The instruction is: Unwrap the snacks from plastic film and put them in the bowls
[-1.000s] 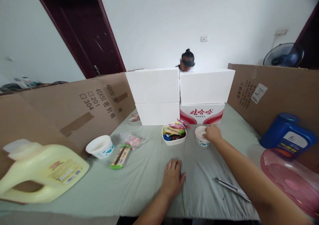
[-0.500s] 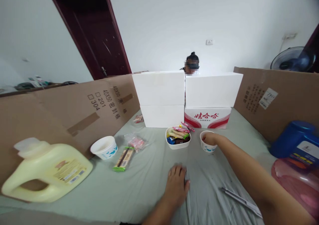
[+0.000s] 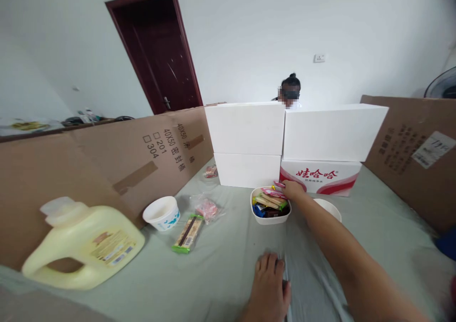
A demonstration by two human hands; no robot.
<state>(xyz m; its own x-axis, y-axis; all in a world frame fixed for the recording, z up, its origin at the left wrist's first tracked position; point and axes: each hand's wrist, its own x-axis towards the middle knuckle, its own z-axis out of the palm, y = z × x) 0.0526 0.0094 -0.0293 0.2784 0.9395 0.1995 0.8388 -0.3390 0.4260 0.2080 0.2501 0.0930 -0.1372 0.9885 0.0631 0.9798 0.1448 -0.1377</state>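
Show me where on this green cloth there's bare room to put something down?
Bare cloth lies between the pale yellow plastic jug and the left hand, and right of the empty white bowl toward the cardboard wall. It is crowded around the white snack-filled bowl, where the right hand reaches.

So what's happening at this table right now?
A person's right hand reaches to the far rim of a white bowl of wrapped snacks, touching a pink packet there. The left hand lies flat on the pale green tablecloth. An empty white paper cup and a cream plastic jug sit to the left.
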